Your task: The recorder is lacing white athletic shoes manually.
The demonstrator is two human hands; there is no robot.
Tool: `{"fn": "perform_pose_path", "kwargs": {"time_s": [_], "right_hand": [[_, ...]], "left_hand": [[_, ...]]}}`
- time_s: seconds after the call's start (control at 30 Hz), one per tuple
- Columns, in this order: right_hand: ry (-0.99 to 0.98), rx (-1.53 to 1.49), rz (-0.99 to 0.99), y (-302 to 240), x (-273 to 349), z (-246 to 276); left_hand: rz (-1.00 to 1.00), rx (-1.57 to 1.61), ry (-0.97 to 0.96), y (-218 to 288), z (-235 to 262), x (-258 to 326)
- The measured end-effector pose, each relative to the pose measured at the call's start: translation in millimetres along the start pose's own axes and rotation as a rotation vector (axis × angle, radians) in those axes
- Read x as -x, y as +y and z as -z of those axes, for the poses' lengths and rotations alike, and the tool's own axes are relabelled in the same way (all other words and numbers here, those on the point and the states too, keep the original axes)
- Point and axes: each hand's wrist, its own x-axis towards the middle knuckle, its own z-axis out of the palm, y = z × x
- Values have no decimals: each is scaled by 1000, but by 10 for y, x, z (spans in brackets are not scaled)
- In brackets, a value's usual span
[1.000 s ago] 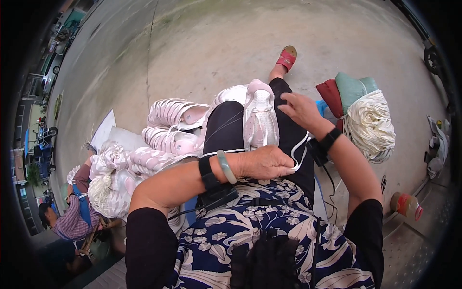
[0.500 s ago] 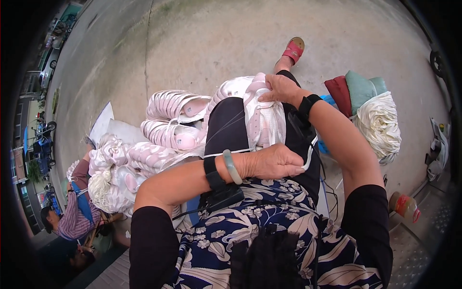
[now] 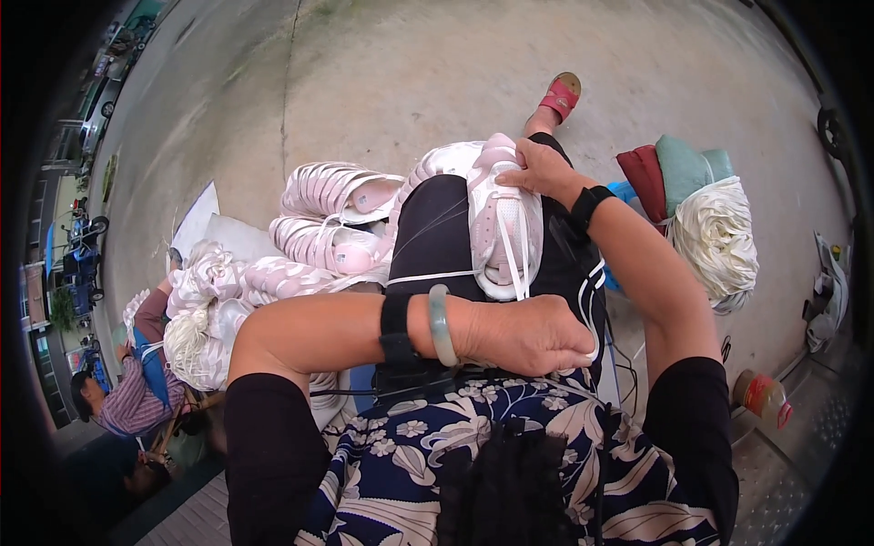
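A pale pink and white sneaker upper [image 3: 499, 223] lies lengthwise on my lap, between my thighs. My right hand [image 3: 546, 171] grips its far end, with thumb and fingers pressed on the right edge. Closer to my body, my left hand [image 3: 533, 335] is a closed fist wearing a pale green bangle. A white shoelace [image 3: 595, 320] comes out of that fist at its right side and loops upward. Two lace strands hang down over the front of the upper. What lies inside the left fist is mostly hidden.
Stacks of similar pink-white shoe uppers [image 3: 332, 191] are piled at my left. A bundle of cream laces [image 3: 717, 238] sits at right beside green and dark red cloth [image 3: 685, 173]. A plastic bottle [image 3: 765, 397] stands lower right. Another person [image 3: 137, 400] sits far left.
My left fist has moved slightly down and right, toward my body, with the lace. The near end of the sneaker upper now shows more. My right hand keeps its grip.
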Motion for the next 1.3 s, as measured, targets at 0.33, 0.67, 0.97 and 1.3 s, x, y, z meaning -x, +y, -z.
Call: {"fn": "perform_pose_path", "kwargs": {"time_s": [0.33, 0.67, 0.97, 1.3], "right_hand": [[-40, -686, 45, -216, 639, -75], [57, -547, 63, -260, 799, -190], [266, -661, -114, -281, 812, -39], [178, -214, 208, -258, 1052, -373]], "left_hand": [[-95, -342, 125, 66, -85, 2], [-149, -392, 179, 61, -159, -45], [-235, -359, 366, 133, -45, -63], [-330, -403, 365, 127, -87, -216]]}}
